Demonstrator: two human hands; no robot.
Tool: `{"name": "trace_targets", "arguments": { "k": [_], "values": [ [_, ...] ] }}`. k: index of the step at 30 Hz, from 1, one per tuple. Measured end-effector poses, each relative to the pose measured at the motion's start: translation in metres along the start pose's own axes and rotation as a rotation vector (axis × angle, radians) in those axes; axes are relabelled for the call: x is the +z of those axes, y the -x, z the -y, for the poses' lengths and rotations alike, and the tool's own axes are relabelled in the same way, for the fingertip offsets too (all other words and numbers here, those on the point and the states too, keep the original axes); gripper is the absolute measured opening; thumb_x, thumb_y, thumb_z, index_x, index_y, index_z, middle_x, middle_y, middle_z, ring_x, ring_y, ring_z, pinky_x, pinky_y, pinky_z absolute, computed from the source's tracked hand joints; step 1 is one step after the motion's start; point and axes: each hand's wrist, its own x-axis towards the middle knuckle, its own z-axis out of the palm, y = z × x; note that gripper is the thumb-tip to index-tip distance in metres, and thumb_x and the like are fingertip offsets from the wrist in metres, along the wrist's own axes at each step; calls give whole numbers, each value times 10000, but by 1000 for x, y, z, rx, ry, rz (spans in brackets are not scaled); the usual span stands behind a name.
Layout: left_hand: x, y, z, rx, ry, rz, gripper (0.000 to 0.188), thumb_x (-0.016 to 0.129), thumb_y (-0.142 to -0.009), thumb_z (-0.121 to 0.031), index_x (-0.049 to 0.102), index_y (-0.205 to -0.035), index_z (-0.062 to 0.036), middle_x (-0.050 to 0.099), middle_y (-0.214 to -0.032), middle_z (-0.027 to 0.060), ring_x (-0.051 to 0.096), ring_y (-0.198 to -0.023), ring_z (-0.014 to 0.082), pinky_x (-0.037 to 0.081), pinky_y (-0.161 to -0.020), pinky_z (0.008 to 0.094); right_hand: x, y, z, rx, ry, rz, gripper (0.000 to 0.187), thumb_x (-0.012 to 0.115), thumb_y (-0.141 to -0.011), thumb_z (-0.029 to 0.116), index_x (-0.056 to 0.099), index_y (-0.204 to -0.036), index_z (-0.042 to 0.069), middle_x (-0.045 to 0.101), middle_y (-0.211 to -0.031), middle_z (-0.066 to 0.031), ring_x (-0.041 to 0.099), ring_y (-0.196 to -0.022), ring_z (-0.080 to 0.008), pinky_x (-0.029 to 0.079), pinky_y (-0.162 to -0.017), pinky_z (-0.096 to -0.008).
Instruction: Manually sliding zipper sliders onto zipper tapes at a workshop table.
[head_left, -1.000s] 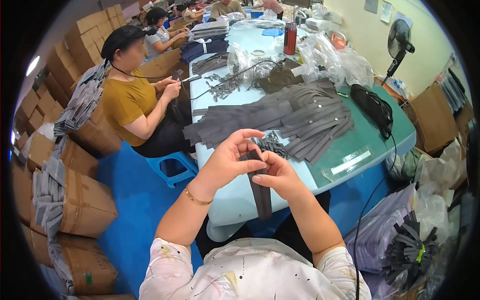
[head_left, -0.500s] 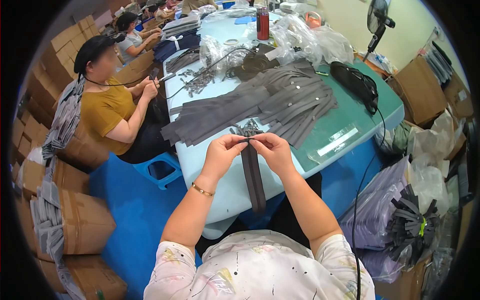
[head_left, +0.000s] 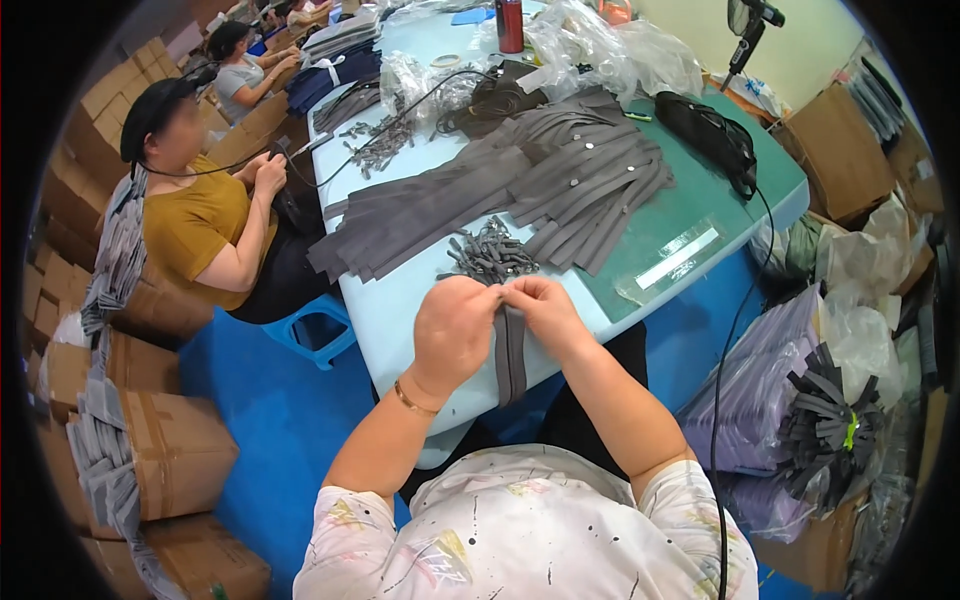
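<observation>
My left hand (head_left: 452, 325) and my right hand (head_left: 545, 312) meet over the near part of the table, thumbs and fingers pinched together. Between them is the top end of a dark grey zipper (head_left: 510, 362), whose long tape hangs down toward my lap past the table edge. The back of my left hand hides its fingertips, so I cannot see whether a small part is in them too. Just beyond my hands lies a pile of small dark zipper sliders (head_left: 490, 252). Farther back, many grey zipper tapes (head_left: 590, 170) are spread in overlapping layers.
The pale blue table (head_left: 390, 318) carries a green mat (head_left: 690, 200) with a black pouch (head_left: 708, 145). Clear plastic bags (head_left: 600, 50) and a red bottle (head_left: 509, 25) stand farther back. A co-worker (head_left: 200, 210) sits left. Cardboard boxes (head_left: 175, 450) line the left side.
My left hand has rolled over so its back now faces up. Both hands sit slightly lower relative to the slider pile, which shows more fully. The whole view has shifted a little.
</observation>
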Motion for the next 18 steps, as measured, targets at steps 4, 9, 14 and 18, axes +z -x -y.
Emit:
{"name": "trace_targets", "arguments": {
  "k": [4, 9, 14, 18],
  "values": [
    [-14, -20, -4, -973, 1178, -465, 120, 422, -948, -136, 472, -959, -27, 581, -865, 93, 576, -822, 181, 435, -737, 295, 7, 1, 14, -39, 298, -31, 200, 626, -841, 206, 624, -851, 7, 610, -729, -11, 523, -643, -63, 428, -565, -226],
    [-4, -31, 36, -1084, 1257, -391, 120, 434, -941, -136, 488, -950, -29, 530, -764, 55, 510, -653, 139, 425, -617, 257, -3, -35, 27, -555, 833, -185, 135, 665, -719, 115, 633, -846, 82, 595, -787, -66, 580, -759, -236, 479, -671, -333],
    [29, 3, 74, -1113, 1109, -384, 123, 446, -941, -148, 488, -936, -33, 528, -720, 33, 481, -596, 97, 392, -539, 224, 6, -60, 24, -792, 1335, 18, 153, 667, -705, 163, 650, -852, 126, 604, -820, -20, 544, -886, -224, 470, -744, -334],
    [21, 19, 89, -1324, 1207, -155, 119, 463, -931, -150, 507, -923, -39, 531, -707, 18, 477, -568, 86, 377, -528, 211, 5, -60, 32, -662, 1226, 17, 196, 613, -752, 132, 643, -943, 101, 600, -858, -36, 560, -854, -238, 475, -739, -332]
  ]
}}
